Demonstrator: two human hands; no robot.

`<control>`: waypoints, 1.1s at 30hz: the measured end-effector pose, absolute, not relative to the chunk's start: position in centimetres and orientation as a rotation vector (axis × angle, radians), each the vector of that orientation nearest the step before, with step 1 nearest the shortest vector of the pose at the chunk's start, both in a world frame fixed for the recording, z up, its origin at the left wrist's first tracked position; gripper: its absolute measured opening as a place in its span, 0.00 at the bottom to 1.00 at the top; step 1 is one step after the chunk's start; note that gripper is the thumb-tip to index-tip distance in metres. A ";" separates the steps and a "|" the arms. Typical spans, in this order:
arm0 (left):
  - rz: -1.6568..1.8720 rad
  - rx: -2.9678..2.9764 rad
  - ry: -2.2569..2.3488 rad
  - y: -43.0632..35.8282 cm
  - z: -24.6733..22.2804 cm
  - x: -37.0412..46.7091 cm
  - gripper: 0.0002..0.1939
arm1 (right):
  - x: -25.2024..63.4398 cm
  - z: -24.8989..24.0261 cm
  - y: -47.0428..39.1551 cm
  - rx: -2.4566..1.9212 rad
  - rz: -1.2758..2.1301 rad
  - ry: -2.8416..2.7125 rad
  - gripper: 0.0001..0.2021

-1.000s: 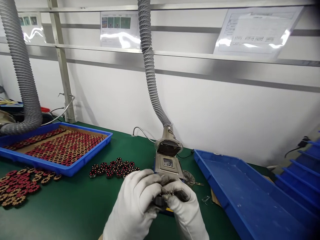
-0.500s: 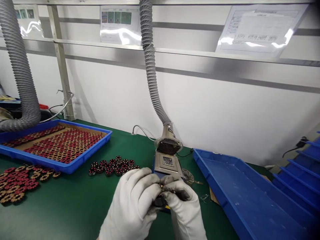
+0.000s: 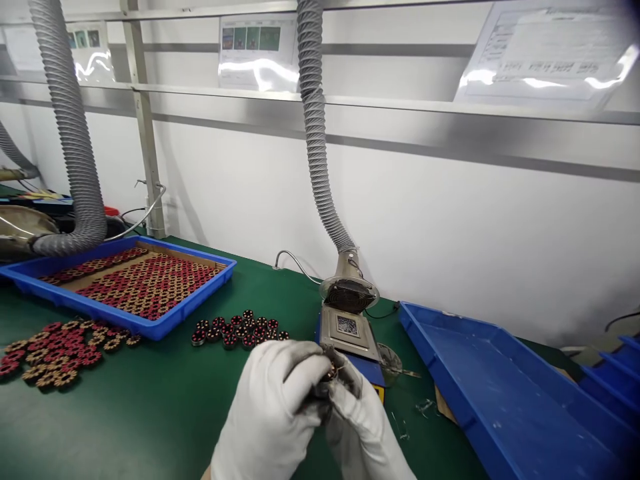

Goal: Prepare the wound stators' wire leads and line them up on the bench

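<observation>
My left hand, in a white glove, is closed around a small round motor stator with copper-coloured parts. From the other side my right hand, gloved in white with darkened fingertips, pinches the same stator; fingers cover most of it. Just behind the hands stands a solder pot with a square opening in its metal top. A cluster of black-sided stators lies to the left of the pot, and a loose pile of red and tan stators is farther left.
A blue tray at left holds rows of stators. Another blue tray lies at right, near stacked blue trays. A grey hose hangs down to a fume hood. A round metal dish sits beside the pot.
The view has turned slightly left, so the scene sits farther right. Both hands stay on the stator, and the right fingers have shifted around it.
</observation>
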State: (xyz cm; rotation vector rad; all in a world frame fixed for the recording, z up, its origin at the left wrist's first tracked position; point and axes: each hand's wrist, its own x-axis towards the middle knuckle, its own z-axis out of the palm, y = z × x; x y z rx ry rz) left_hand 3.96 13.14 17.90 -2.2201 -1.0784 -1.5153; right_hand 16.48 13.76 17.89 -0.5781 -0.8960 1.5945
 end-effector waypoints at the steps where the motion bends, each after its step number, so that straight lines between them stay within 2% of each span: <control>1: -1.579 -2.306 -1.094 13.2 17.9 3.8 0.17 | 16.2 17.9 13.7 -0.541 1.638 -0.844 0.16; 5: -1.760 -2.613 -1.123 13.4 18.0 2.7 0.21 | 16.0 18.0 13.3 -0.526 1.684 -0.742 0.15; 11: -1.898 -2.712 -0.954 14.1 18.5 2.1 0.21 | 16.0 17.9 13.4 -0.567 1.743 -0.682 0.17; 15: -1.942 -2.692 -1.029 14.2 18.4 2.2 0.12 | 15.9 16.7 14.5 -0.486 1.772 -0.675 0.16; 21: -2.538 -2.480 -1.372 13.8 18.4 1.8 0.09 | 16.5 15.9 15.0 -0.445 1.929 -0.749 0.21; 23: -2.444 -2.539 -1.424 13.5 18.8 1.6 0.07 | 16.8 16.2 14.5 -0.453 1.928 -0.713 0.21; 26: -2.070 -2.742 -1.286 13.3 19.2 1.8 0.22 | 17.1 16.4 13.9 -0.450 1.927 -0.677 0.20; 27: -2.030 -2.764 -1.231 13.4 19.2 1.9 0.24 | 17.1 16.4 13.9 -0.448 1.927 -0.673 0.19; 31: -2.264 -2.718 -1.167 14.0 18.4 2.2 0.10 | 16.8 16.3 14.1 -0.464 1.940 -0.695 0.17; 33: -2.482 -2.602 -1.143 14.2 18.0 2.0 0.08 | 16.4 16.3 14.3 -0.468 1.944 -0.719 0.17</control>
